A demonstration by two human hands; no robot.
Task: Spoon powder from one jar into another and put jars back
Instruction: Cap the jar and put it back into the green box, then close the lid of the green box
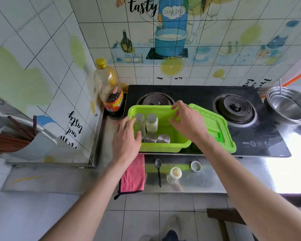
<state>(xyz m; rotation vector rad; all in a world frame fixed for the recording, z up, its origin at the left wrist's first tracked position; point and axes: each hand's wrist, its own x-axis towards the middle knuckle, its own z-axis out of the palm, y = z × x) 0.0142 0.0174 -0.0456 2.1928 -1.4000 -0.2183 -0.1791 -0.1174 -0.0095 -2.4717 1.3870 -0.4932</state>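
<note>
A tiled wall (215,70) with printed decals backs the shiny steel counter (215,180). The green plastic bin (163,146) sits on the black glass stove (198,94). My left hand (127,138) rests on the bin's left rim, fingers relaxed, beside the metal-capped glass jars (151,125) inside. My right hand (188,124) hovers over the bin's right side, loosely bent and empty. In front of the bin lie a pink cloth (133,174), a dark spoon (158,169), an open powder jar (175,174) and its cap (196,166).

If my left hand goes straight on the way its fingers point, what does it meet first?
Probably the clear silver-lidded jar at left in the green bin; fingertips of the left hand seem nearly on it, depth unclear.
</note>
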